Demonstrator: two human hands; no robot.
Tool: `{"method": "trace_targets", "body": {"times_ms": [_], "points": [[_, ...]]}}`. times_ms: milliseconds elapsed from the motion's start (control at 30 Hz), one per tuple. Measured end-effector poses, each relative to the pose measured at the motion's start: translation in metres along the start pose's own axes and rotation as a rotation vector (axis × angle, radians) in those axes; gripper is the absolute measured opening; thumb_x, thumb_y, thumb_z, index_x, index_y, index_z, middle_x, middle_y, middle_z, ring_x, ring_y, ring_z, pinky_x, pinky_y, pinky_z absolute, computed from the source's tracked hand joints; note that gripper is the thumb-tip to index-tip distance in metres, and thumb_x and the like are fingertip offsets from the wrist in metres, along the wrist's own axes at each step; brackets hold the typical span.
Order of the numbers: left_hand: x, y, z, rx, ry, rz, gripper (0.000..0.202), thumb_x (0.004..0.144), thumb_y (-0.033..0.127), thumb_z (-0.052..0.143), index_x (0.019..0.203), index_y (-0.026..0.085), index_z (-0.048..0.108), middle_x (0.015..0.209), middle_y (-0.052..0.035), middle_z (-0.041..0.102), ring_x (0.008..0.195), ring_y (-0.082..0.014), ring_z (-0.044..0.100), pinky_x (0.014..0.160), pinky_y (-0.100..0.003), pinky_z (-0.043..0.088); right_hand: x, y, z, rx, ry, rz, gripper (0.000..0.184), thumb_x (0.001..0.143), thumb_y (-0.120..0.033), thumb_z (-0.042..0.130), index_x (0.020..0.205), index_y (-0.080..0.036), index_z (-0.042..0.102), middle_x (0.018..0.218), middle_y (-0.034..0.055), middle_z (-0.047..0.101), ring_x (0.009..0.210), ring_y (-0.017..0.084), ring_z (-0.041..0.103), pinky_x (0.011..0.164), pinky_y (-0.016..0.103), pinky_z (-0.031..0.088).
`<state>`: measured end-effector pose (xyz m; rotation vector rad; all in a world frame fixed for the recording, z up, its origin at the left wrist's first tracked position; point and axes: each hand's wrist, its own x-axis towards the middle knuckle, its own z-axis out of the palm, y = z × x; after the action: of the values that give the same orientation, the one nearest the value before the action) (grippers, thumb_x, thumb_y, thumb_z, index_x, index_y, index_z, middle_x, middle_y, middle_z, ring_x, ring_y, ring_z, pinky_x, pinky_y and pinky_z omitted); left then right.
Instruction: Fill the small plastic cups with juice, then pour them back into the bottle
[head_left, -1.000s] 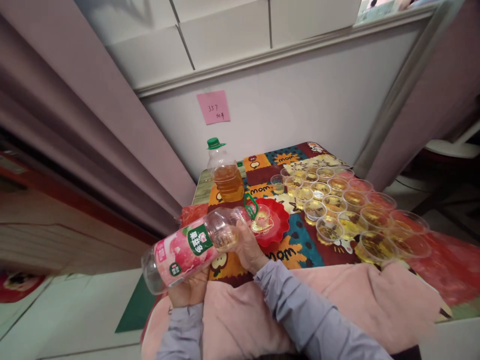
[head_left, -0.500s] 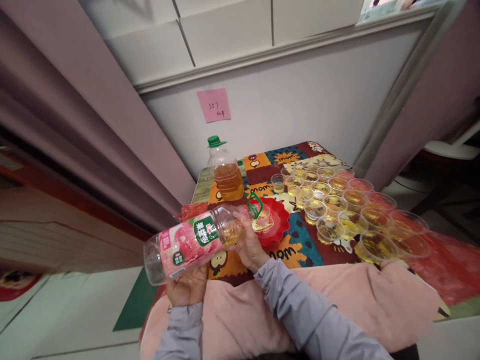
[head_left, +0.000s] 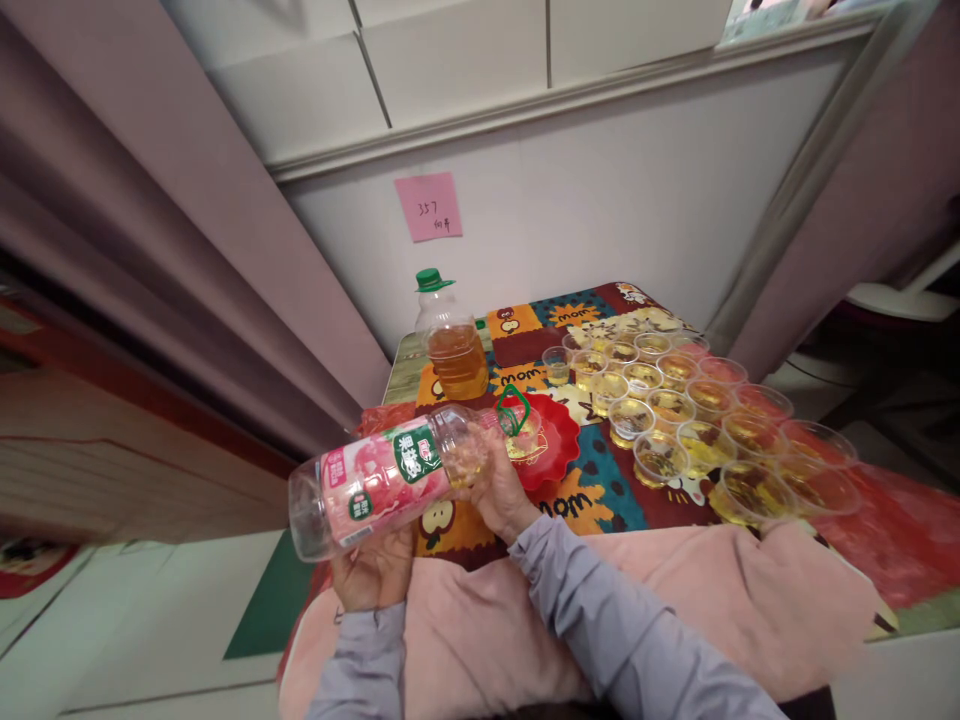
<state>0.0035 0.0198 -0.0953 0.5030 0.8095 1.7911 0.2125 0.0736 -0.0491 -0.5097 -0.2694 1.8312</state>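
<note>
Bottle (head_left: pixel 382 482) raised at base | right grip (head_left: pixel 496 488) clasping its neck end | left grip (head_left: pixel 376 574) cradling its underside

Soft light glints on the tilted bottle (head_left: pixel 397 474), while the edges (dark at right) look stretched.

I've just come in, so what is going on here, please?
The person's right hand grips the neck end of a clear plastic bottle with a pink label; the left hand is beneath its lower half. It is tilted toward a clear plastic cup on a red scalloped plate. Clear plastic cups of yellow liquid stand to the right.
</note>
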Motion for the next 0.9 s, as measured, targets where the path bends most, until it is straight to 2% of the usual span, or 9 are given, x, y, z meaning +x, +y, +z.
{"method": "trace_targets", "body": {"times_ms": [200, 333, 500, 633, 767, 900], "points": [[-0.004, 0.000, 0.008, 0.035, -0.047, 0.016, 0.067, 0.091, 0.070, 0.068, 0.151, 0.041, 0.062, 0.175, 0.0030, 0.049, 0.165, -0.0361, 0.038, 0.113, -0.052, 0.060, -0.002, 0.002, 0.000, 0.031, -0.003, -0.015, 0.065, 0.087, -0.077, 0.075, 0.133, -0.032, 0.062, 0.108, 0.0027, 0.080, 0.089, 0.024, 0.078, 0.068, 0.039, 0.067], [-0.006, 0.002, 0.015, 0.074, -0.021, 0.011, 0.067, 0.086, 0.072, 0.073, 0.144, 0.039, 0.065, 0.174, 0.0020, 0.050, 0.165, -0.0369, 0.037, 0.116, -0.053, 0.058, -0.001, 0.001, 0.000, 0.024, 0.002, -0.006, 0.068, 0.089, -0.080, 0.070, 0.136, -0.032, 0.062, 0.111, 0.0036, 0.081, 0.093, 0.024, 0.079, 0.070, 0.039, 0.067], [-0.009, 0.005, 0.018, 0.098, -0.015, 0.004, 0.065, 0.085, 0.068, 0.078, 0.142, 0.039, 0.066, 0.173, 0.0015, 0.051, 0.164, -0.0352, 0.040, 0.116, -0.053, 0.058, -0.001, 0.001, 0.000, 0.009, -0.007, -0.005, 0.070, 0.088, -0.084, 0.067, 0.132, -0.029, 0.065, 0.104, 0.0035, 0.081, 0.088, 0.023, 0.078, 0.071, 0.039, 0.067], [-0.007, 0.003, 0.014, 0.093, -0.003, -0.003, 0.070, 0.082, 0.072, 0.079, 0.142, 0.039, 0.066, 0.175, 0.0018, 0.049, 0.164, -0.0352, 0.040, 0.115, -0.051, 0.059, -0.001, 0.001, 0.001, 0.011, -0.015, -0.007, 0.071, 0.088, -0.084, 0.068, 0.132, -0.029, 0.065, 0.106, 0.0043, 0.081, 0.086, 0.023, 0.078, 0.069, 0.039, 0.067], [-0.002, 0.000, 0.003, 0.064, -0.006, -0.002, 0.069, 0.087, 0.074, 0.073, 0.145, 0.039, 0.065, 0.175, 0.0014, 0.048, 0.163, -0.0350, 0.040, 0.115, -0.048, 0.059, -0.001, 0.002, 0.001, 0.049, 0.007, -0.016, 0.069, 0.090, -0.081, 0.069, 0.137, -0.030, 0.061, 0.103, 0.0025, 0.081, 0.086, 0.022, 0.079, 0.068, 0.037, 0.067], [0.003, -0.003, -0.010, -0.096, -0.116, -0.025, 0.069, 0.096, 0.064, 0.067, 0.158, 0.038, 0.053, 0.169, -0.0009, 0.056, 0.160, -0.0315, 0.047, 0.121, -0.048, 0.053, 0.001, 0.002, -0.001, 0.052, -0.019, -0.005, 0.069, 0.093, -0.081, 0.065, 0.138, -0.029, 0.062, 0.104, 0.0039, 0.082, 0.084, 0.022, 0.079, 0.069, 0.038, 0.068]]}}
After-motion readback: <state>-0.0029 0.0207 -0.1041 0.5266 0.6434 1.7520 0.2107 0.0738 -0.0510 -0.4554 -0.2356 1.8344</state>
